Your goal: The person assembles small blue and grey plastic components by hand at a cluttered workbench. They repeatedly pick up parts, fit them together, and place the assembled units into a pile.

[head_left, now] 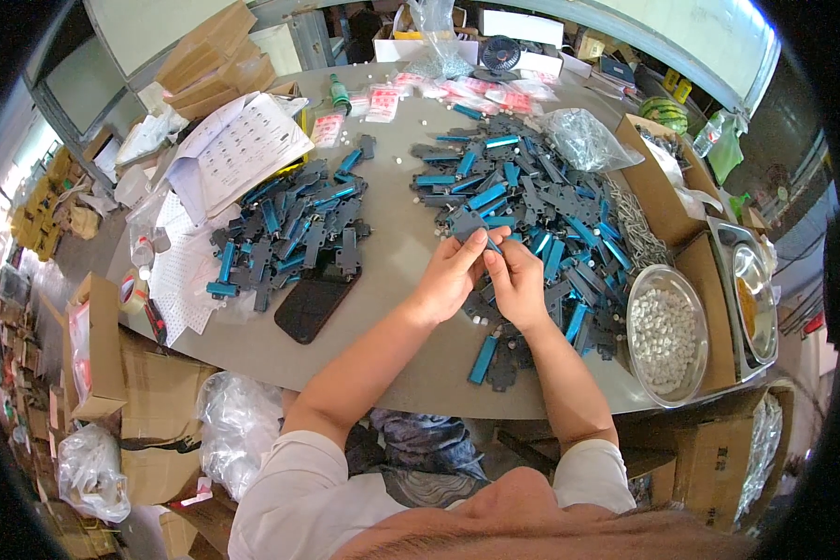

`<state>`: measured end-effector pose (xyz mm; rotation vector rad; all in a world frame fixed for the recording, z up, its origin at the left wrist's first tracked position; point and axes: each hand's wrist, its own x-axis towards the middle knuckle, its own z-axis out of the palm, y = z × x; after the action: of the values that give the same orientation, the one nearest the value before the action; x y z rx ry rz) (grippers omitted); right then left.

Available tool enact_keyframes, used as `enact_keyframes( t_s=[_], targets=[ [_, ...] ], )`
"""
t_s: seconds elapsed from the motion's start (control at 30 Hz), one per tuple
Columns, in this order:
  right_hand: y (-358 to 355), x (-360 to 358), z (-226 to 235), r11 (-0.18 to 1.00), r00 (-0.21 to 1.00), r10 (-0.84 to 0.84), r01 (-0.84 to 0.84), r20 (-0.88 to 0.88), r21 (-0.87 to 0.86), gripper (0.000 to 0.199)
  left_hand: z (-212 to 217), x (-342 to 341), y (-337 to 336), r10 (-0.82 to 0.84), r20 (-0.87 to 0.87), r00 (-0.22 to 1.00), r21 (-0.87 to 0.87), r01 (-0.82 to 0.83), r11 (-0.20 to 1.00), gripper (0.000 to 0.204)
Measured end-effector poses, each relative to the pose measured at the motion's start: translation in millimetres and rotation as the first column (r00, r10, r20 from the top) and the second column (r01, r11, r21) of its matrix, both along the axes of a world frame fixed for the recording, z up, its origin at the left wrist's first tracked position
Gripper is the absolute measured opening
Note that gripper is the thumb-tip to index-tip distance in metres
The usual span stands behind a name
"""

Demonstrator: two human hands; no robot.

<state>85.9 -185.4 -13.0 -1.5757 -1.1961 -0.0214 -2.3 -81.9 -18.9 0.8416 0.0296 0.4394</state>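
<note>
Both hands meet over the near edge of a large heap of dark grey and blue plastic parts (569, 201). Between the thumb and fingers of my left hand (446, 280) is a flat dark grey plastic part (467, 222). My right hand (517, 285) pinches at the same part's near end, its thumb and fingertips pressed together there. The fingers hide much of that end. A second pile of similar grey and blue parts (294, 229) lies to the left. Just below the hands, a loose blue-sided part (483, 360) rests near the table's front edge.
A black phone (315, 306) lies left of my forearms. On the right stand a metal bowl of small white pieces (663, 338), metal pins (637, 224) and a cardboard box (667, 173). Printed sheets (229, 154), a green bottle (340, 93) and a clear bag (583, 140) sit farther back.
</note>
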Motion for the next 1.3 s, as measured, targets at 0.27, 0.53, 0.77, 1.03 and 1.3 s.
enact_keyframes(
  t_s=[0.27,0.53,0.77,1.03,1.3],
  targets=[
    [3,-3,7,0.994,0.999,-0.040,0.043,0.035,-0.104,0.023,-2,0,1,0.078,-0.112,0.991,-0.068,-0.086,0.994,0.032],
    [-48,109,-12,0.582,0.585,-0.619,0.790,0.524,-0.193,0.018,-1,-34,124,0.610,-0.029,0.792,-0.416,-0.564,0.713,0.017],
    [-52,102,6,0.671,0.707,-0.616,0.702,0.348,-0.239,0.016,-3,-7,57,0.484,-0.190,0.854,0.736,-0.202,0.646,0.025],
    [-34,66,30,0.869,0.868,-0.495,0.495,-0.043,-0.015,0.012,-28,-7,33,0.633,-0.170,0.755,0.985,0.145,0.092,0.025],
    [-7,30,-3,0.964,0.196,0.256,-0.130,-0.947,0.234,0.029,2,-18,70,0.388,-0.407,0.827,0.597,-0.081,0.798,0.024]
  ],
)
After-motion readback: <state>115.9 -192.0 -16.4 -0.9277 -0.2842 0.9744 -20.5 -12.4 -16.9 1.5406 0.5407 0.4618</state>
